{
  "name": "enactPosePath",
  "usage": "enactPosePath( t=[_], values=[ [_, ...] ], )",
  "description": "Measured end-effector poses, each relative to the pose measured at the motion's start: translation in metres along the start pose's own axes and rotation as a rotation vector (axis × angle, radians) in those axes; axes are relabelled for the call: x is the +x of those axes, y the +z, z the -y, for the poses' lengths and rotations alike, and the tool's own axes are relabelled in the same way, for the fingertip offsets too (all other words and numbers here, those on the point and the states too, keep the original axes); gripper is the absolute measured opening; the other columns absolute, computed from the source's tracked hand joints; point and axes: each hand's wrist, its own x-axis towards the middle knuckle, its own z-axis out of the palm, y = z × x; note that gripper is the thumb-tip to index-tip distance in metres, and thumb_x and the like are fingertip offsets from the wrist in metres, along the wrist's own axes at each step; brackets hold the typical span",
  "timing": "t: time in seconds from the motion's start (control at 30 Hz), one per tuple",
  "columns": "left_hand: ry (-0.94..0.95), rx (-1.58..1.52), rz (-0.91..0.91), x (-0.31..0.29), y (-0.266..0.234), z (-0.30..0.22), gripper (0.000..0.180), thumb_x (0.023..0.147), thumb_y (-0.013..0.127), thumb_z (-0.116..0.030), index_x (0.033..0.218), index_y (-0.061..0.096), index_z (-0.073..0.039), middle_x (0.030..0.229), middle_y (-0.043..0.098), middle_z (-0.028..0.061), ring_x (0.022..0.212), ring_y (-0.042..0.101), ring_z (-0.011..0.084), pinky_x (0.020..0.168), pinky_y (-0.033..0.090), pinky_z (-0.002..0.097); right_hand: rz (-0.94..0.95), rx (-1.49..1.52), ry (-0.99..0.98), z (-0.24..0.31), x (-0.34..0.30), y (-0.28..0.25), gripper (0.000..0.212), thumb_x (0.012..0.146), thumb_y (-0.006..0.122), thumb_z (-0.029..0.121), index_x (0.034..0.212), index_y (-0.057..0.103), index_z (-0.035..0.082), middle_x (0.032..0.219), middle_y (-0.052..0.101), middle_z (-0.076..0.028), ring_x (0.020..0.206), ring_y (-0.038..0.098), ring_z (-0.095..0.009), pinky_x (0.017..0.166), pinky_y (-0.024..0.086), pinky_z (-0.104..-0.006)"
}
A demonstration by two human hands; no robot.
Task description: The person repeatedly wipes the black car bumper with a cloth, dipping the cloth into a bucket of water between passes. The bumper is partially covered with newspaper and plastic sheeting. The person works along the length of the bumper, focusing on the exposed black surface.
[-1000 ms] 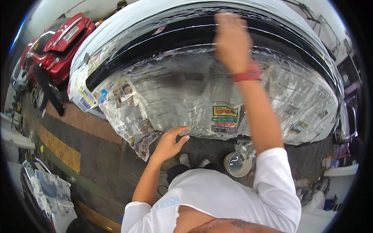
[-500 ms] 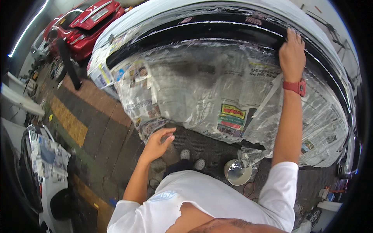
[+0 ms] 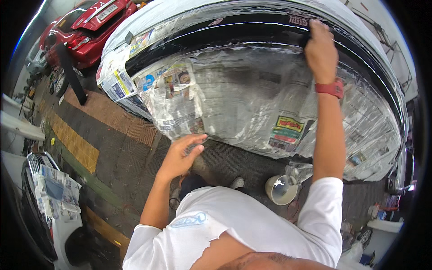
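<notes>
My right hand (image 3: 322, 51) presses on the glossy black panel (image 3: 252, 33) of a vehicle, right of its middle. Its fingers are together and bent over the surface; whatever lies under them is hidden. A red watch (image 3: 330, 89) is on that wrist. Below the black panel hangs wet, wrinkled newspaper (image 3: 234, 103) covering the bodywork. My left hand (image 3: 182, 153) is held near the lower edge of this paper, fingers loosely stretched and thumb apart, with nothing in it. Whether its fingertips touch the paper I cannot tell.
A pale bucket (image 3: 281, 189) stands on the dark floor by my feet, under the paper's edge. At the upper left is a red car (image 3: 85, 33) beside a black post (image 3: 71, 74). Another car part with newspaper (image 3: 56, 189) on it sits at the lower left.
My right hand has moved left along the black panel, its fingers now more bent. My left hand has risen slightly toward the paper's edge. The whole view has shifted a little.
</notes>
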Motion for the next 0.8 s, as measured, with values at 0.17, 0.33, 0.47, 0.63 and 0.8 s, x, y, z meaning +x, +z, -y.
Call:
enactPosePath(
  t=[0.17,0.33,0.47,0.63,0.8],
  values=[
    [0.073,-0.002,-0.006,0.037,-0.104,0.039,0.036,0.104,0.074,-0.015,0.138,0.075,-0.004,0.129,0.078,0.0157,0.120,0.074,0.0274,0.108,0.054,0.0389,0.043,-0.119,-0.145,0.208,0.001,0.099,0.053,0.099,0.058,0.010,0.149,0.057,-0.009,0.154,0.061,-0.028,0.149,0.053,-0.046,0.128,0.039,-0.0547],
    [0.053,-0.057,0.006,0.062,-0.174,0.087,0.035,0.106,0.073,-0.016,0.137,0.075,-0.002,0.128,0.079,0.0151,0.120,0.074,0.0263,0.108,0.054,0.0391,0.210,0.074,-0.270,0.225,0.030,0.107,0.044,0.099,0.056,0.008,0.141,0.064,-0.003,0.149,0.066,-0.025,0.143,0.060,-0.042,0.124,0.043,-0.0525],
    [-0.034,-0.143,0.039,0.052,-0.204,0.139,0.033,0.108,0.070,-0.017,0.136,0.076,-0.001,0.128,0.080,0.0146,0.115,0.076,0.0233,0.105,0.056,0.0376,0.025,-0.322,-0.069,0.109,0.014,0.051,0.048,0.094,0.055,0.000,0.141,0.064,0.001,0.140,0.070,-0.023,0.135,0.063,-0.043,0.118,0.048,-0.0539],
    [0.079,-0.166,0.070,0.088,-0.197,0.131,0.032,0.107,0.072,-0.018,0.134,0.076,-0.001,0.126,0.080,0.0146,0.111,0.076,0.0226,0.103,0.057,0.0368,0.155,-0.160,-0.119,0.317,0.015,0.138,0.048,0.094,0.059,0.008,0.140,0.062,-0.003,0.143,0.065,-0.024,0.143,0.057,-0.042,0.122,0.044,-0.0535],
    [0.159,-0.097,0.223,0.087,-0.196,0.099,0.033,0.106,0.073,-0.018,0.134,0.076,-0.001,0.124,0.080,0.0148,0.108,0.077,0.0242,0.102,0.057,0.0369,0.241,0.080,-0.206,0.344,0.020,0.158,0.048,0.099,0.054,0.007,0.146,0.061,-0.002,0.153,0.062,-0.025,0.149,0.054,-0.042,0.128,0.039,-0.0537]
  ],
)
